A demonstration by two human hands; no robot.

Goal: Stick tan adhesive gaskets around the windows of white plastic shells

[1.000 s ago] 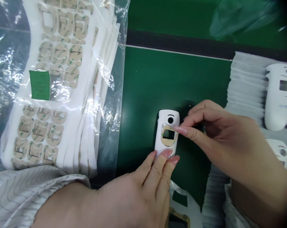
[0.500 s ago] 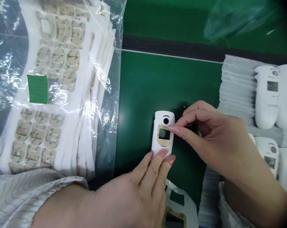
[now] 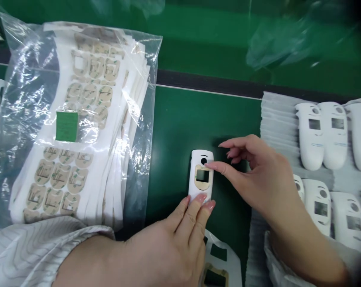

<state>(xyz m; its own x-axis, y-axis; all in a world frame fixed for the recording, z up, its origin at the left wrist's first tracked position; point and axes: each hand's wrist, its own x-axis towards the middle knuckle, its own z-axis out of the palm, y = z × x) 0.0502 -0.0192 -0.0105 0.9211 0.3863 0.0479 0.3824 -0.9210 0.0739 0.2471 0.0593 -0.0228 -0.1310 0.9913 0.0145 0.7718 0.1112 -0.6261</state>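
A white plastic cover (image 3: 201, 175) lies flat near the middle of the green counter (image 3: 180, 119). The left hand (image 3: 180, 235) pins its near end with three fingertips; the right hand (image 3: 252, 175) touches one fingertip to the tan adhesive ring (image 3: 202, 182) around its window. Toward the left edge – a clear bag of sticker sheets (image 3: 78, 119); toward the right edge – more white covers (image 3: 326, 135).

Smooth white plastic housing (image 3: 201, 175)
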